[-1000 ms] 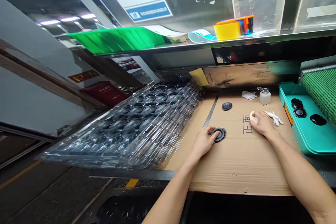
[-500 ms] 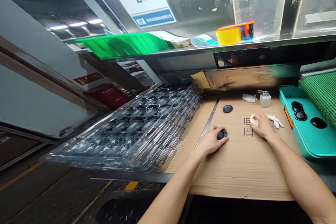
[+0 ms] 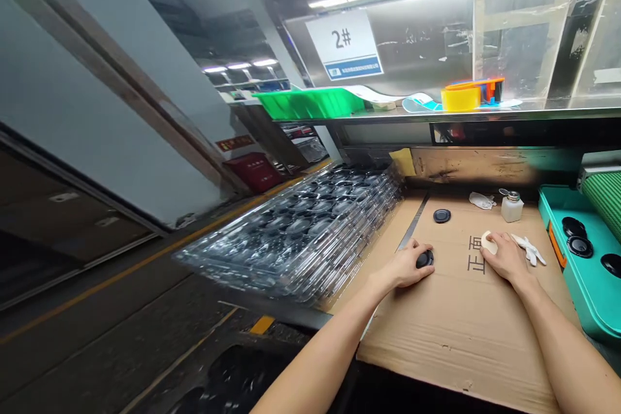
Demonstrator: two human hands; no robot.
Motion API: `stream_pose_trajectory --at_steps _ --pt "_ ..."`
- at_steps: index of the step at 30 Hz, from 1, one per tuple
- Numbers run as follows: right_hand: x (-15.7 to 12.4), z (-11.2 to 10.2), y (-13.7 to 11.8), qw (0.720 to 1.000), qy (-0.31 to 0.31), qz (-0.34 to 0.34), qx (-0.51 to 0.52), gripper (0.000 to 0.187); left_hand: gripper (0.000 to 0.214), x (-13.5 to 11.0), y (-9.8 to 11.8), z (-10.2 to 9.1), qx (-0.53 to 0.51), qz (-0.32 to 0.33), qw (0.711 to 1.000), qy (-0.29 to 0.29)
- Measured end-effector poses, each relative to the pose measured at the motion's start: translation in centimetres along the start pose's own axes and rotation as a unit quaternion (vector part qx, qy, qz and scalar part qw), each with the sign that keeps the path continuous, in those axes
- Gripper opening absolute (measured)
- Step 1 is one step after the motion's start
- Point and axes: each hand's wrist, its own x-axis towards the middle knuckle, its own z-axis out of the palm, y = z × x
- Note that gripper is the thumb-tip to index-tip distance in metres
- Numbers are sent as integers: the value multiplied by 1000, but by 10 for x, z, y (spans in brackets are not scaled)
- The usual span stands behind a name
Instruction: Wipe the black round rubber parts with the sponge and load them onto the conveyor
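Grip-wise, my left hand (image 3: 405, 267) is clamped over a black round part (image 3: 425, 259) on the cardboard tabletop (image 3: 460, 323), right hand (image 3: 507, 260) pinching a white pad (image 3: 488, 242) nearby; one spare part (image 3: 442, 215) lies behind, three sit on the teal tray (image 3: 579, 284), clear trays (image 3: 310, 236) look full.

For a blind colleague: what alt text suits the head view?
The left hand grips a black round part on the cardboard, while the right hand holds a white pad. Stacked clear trays lie to the left.
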Motion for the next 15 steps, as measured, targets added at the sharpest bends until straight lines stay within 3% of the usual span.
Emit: stream_pose_trajectory --at_steps 5,9,12,15 --pt "3 6 5 1000 0 -4 -4 28 56 -2 -3 -1 -13 5 1000 -10" --pt "4 8 6 1000 0 -11 3 30 72 -1 -1 -12 9 -8 1000 4" --pt "3 7 6 1000 -1 -17 5 29 65 15 5 -48 60 3 993 101" --pt "2 7 5 1000 -5 -12 7 30 53 46 17 -107 103 35 961 253"
